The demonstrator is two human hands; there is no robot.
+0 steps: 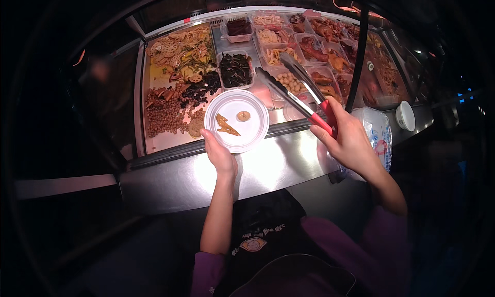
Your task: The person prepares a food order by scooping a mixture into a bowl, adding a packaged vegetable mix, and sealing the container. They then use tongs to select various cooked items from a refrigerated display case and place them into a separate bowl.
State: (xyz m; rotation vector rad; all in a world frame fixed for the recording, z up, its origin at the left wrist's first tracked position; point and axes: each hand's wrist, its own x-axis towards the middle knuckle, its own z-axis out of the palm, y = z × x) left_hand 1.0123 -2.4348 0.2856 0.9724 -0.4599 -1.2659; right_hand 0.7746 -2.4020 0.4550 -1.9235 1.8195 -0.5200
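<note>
My left hand (220, 154) holds a round white bowl (253, 136) by its near left rim, above the edge of a lit food display. Inside the bowl lie a brown, elongated piece of food (227, 126) and a small round one (243, 116). My right hand (348, 136) grips metal tongs with red handles (323, 123). The tongs' dark-edged tips are apart, over the clear plastic tubs of food; nothing shows between them. Below the tips sits a tub of small, round, pale food pieces (290, 82). A tub of dark leafy food (236, 69) stands behind the bowl.
Loose sliced lotus root (166, 47) and nuts or beans (166, 115) lie in the left tray. Tubs of meat (313, 49) fill the middle. Along the front runs a steel ledge (170, 181), with a stack in printed plastic wrap (373, 132) and a white bowl (405, 116) at right.
</note>
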